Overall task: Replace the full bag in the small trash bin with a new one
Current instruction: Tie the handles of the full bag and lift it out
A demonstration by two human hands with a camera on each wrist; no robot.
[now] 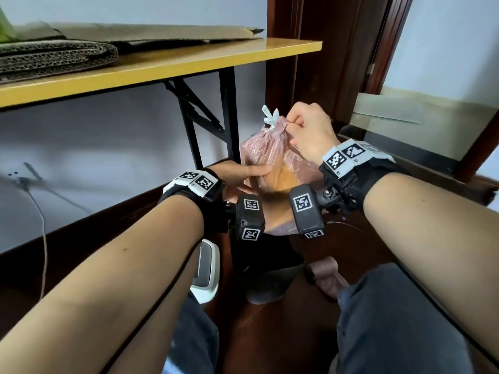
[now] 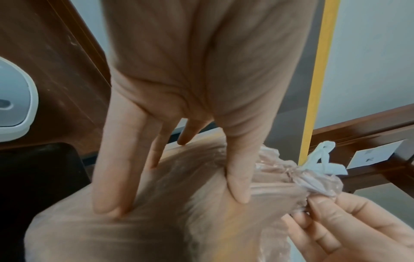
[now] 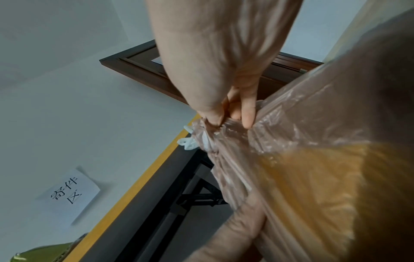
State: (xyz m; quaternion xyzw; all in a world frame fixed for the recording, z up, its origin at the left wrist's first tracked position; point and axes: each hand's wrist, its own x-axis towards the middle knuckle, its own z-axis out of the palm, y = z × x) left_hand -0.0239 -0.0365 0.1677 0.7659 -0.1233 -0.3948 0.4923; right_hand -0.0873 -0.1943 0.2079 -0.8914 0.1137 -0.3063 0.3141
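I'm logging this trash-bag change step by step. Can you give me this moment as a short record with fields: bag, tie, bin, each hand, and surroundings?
bag: pink translucent bag, full, gathered at the top, raised above the bin
tie: white drawstring, knotted at the bag's neck
bin: black bin on the floor below the bag
right hand: pinches the gathered neck beside the tie
left hand: fingers straight, pressing the bag's side
surroundings: yellow-edged table with folded cardboard on it; white lid beside the bin

Black trash bin [image 1: 266,255] mostly behind wrist cameras [image 1: 249,217], the full bag's [image 1: 272,163] orange contents blurred, perhaps paper.
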